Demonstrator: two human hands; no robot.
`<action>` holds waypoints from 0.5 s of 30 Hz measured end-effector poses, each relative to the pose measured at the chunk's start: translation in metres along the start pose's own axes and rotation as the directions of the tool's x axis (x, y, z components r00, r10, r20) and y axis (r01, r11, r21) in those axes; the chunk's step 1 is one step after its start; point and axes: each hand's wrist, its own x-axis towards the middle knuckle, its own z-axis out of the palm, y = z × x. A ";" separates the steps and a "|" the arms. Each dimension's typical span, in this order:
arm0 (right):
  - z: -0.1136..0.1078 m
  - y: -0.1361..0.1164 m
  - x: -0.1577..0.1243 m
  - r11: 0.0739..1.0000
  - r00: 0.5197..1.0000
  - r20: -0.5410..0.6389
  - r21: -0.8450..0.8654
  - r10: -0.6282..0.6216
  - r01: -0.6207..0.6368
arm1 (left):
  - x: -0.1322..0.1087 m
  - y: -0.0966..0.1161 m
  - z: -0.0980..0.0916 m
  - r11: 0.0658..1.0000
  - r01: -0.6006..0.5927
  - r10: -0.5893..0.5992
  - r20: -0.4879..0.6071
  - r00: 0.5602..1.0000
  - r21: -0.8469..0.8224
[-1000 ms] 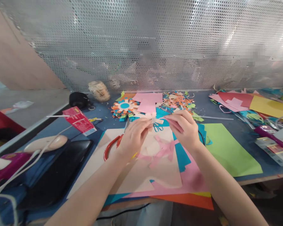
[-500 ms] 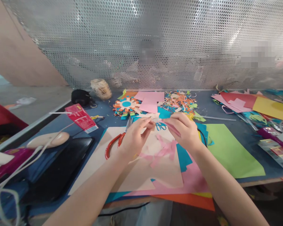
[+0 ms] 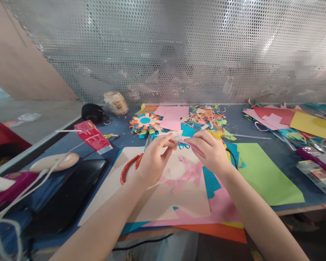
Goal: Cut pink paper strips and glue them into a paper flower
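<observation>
My right hand (image 3: 210,150) is closed round a pink paper strip (image 3: 198,149), which shows below its fingers. Just to its left, my left hand (image 3: 157,156) has thumb and fingertips pinched together; whatever is between them is too small to make out. Both hands hover over a large pale sheet (image 3: 141,203). Loose pink strips (image 3: 188,172) lie on that sheet beneath the hands. Partly behind my left hand are red-handled scissors (image 3: 127,170). A blue-and-cream paper flower (image 3: 145,120) lies beyond the hands.
A heap of coloured paper shreds (image 3: 208,117) lies at the back beside pink sheets (image 3: 171,117). Green paper (image 3: 268,177) is on the right. A black tablet-like slab (image 3: 67,197), a glue gun (image 3: 5,188) and a red packet (image 3: 93,136) lie left. A perforated metal panel (image 3: 141,47) stands behind.
Both hands stay nearly in place over the sheet. My right fingertips have shifted slightly left and down. The things on the table have not moved.
</observation>
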 end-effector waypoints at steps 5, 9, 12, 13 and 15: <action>-0.001 0.001 0.001 1.000 1.000 -0.013 -0.029 -0.014 0.013 | 0.000 0.000 0.000 1.000 0.002 -0.002 0.004 1.000 0.022; -0.002 0.000 0.001 0.998 1.000 0.010 -0.065 -0.019 0.020 | 0.001 0.000 0.000 1.000 0.005 -0.005 -0.002 1.000 0.024; -0.002 -0.001 0.002 0.997 0.999 0.036 -0.078 -0.016 0.018 | 0.002 0.000 0.000 1.000 -0.009 0.009 0.000 1.000 0.010; -0.002 0.000 0.002 0.997 0.999 0.045 -0.075 -0.011 0.015 | 0.002 0.000 0.000 1.000 -0.008 0.008 0.002 1.000 0.008; -0.003 0.000 0.002 0.998 0.998 0.061 -0.062 -0.003 0.007 | 0.003 0.001 0.000 1.000 0.004 -0.004 0.006 1.000 0.005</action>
